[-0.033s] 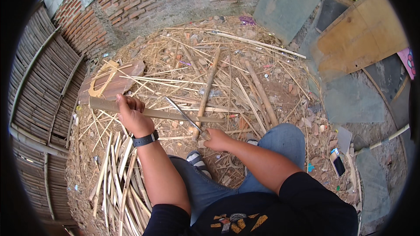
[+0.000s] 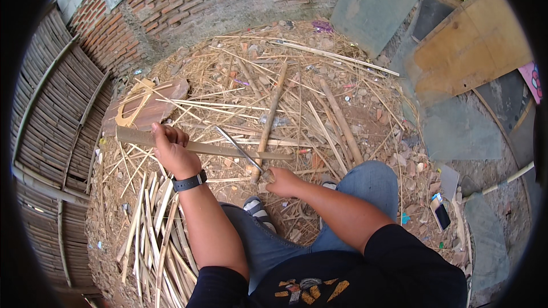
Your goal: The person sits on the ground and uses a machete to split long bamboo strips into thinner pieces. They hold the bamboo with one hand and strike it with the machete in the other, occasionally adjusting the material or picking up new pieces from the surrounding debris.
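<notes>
My left hand (image 2: 176,151), a dark watch on its wrist, is closed round a flat split bamboo strip (image 2: 214,149) near its left end. The strip reaches rightward across my front. My right hand (image 2: 281,182) is closed on the handle of a knife with a long narrow blade (image 2: 233,141). That blade slants up to the left and crosses the strip near its right part; whether it bites into it I cannot tell. Beneath the strip's right end, a round pole (image 2: 272,117) lies on the ground, pointing away from me.
By my left arm lies a heap of split bamboo strips (image 2: 157,234). More poles (image 2: 341,122) and slivers litter the rubble ahead. A brown board (image 2: 145,108) lies at the left, beside a bamboo fence (image 2: 48,108). Sheets and a wooden panel (image 2: 468,45) lean at the right; a phone (image 2: 440,214) lies below.
</notes>
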### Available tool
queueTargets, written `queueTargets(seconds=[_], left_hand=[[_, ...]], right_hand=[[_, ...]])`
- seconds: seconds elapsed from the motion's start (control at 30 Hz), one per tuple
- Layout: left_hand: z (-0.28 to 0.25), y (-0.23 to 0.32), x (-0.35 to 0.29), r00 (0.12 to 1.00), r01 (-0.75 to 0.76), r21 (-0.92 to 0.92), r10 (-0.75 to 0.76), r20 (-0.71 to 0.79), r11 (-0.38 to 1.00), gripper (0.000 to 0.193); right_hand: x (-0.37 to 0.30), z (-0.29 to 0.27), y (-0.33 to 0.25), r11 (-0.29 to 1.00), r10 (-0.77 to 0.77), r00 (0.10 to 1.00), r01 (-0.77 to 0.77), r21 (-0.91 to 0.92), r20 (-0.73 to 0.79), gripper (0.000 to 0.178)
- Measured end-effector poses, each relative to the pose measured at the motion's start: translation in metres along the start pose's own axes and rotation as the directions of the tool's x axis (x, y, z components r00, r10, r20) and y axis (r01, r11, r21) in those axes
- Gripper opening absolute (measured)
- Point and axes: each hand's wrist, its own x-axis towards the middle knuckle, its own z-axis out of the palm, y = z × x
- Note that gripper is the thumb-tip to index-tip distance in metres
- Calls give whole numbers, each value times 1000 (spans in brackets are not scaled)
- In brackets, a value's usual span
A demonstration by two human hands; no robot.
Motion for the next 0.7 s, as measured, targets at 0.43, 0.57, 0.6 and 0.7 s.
queueTargets(seconds=[0.43,0.57,0.6,0.7], left_hand=[[-5,-3,2,999,-5,-11,6,34,1000,36],[-6,-4,4,999,-10,-12,10,50,1000,36],[-6,-4,3,999,-8,-10,9,42,1000,36],[-4,-4,2,1000,-6,-9,6,28,1000,36]], right_hand=[[-2,-2,-3,1000,2,1000,-2,8,-2,49],[1,1,2,1000,-19,1000,19,21,-13,50],[1,1,2,1000,-13,1000,13,27,-9,50],[2,4,6,999,-34,999,34,32,-30,50]])
